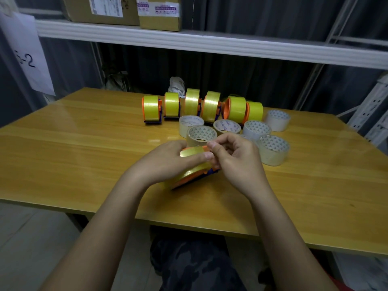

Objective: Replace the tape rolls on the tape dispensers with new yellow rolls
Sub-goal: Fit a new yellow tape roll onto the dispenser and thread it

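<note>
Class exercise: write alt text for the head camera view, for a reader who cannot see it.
Two hands, left hand and right hand, hold an orange tape dispenser loaded with yellow tape above a wooden table. Behind stand six loaded dispensers and several pale tape rolls.

Six orange dispensers loaded with yellow rolls (pixel 150 107) stand in a row at the back of the worktop (pixel 73 143), a seventh dispenser (pixel 195 177) sits in two hands, six pale used rolls (pixel 273 149) lie in front, and two cardboard boxes (pixel 159 13) occupy the shelf above.
</note>
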Demonstrator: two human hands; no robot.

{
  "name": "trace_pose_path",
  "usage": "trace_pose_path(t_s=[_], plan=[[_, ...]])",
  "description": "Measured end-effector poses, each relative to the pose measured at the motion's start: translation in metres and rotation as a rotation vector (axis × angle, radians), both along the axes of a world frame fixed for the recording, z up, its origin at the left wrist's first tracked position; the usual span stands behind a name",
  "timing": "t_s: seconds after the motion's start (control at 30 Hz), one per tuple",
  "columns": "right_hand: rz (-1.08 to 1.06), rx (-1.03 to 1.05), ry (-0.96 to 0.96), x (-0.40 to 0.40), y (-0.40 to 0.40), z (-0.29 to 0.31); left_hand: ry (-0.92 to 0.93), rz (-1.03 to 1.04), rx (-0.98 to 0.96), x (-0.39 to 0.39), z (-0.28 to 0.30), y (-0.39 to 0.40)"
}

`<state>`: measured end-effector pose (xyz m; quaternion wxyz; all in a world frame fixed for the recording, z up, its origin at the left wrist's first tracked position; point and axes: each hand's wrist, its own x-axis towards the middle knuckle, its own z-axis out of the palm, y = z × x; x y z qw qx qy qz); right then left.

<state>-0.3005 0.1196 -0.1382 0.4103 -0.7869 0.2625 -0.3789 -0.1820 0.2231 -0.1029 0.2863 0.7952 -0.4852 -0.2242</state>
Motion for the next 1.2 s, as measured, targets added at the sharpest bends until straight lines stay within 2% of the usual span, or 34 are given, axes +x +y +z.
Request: trace_pose_path(t_s=[0.13, 0.33, 0.63, 0.77, 0.97, 1.2], plan=[[-0.129, -0.213, 0.111, -0.004, -0.014, -0.001, 0.029, 0.053, -0.029, 0.001, -0.006, 0.000], [-0.207, 0.002, 0.085, -0.022, -0.052, -0.016, 0.085, -0.029, 0.007, 0.001, -0.006, 0.005], [-0.138, -0.015, 0.055, -0.026, -0.048, -0.015, 0.019, 0.063, -0.047, 0.003, -0.008, 0.002], [-0.144, 0.095, 0.019, -0.029, -0.043, -0.025, 0.014, 0.127, -0.120, 0.003, -0.012, -0.004], [-0.119, 0.410, -0.070, -0.029, -0.041, -0.031, 0.001, 0.139, -0.102, 0.008, -0.015, -0.006], [-0.101, 0.528, -0.039, -0.026, -0.046, -0.031, 0.006, 0.130, -0.110, 0.012, -0.016, -0.005]])
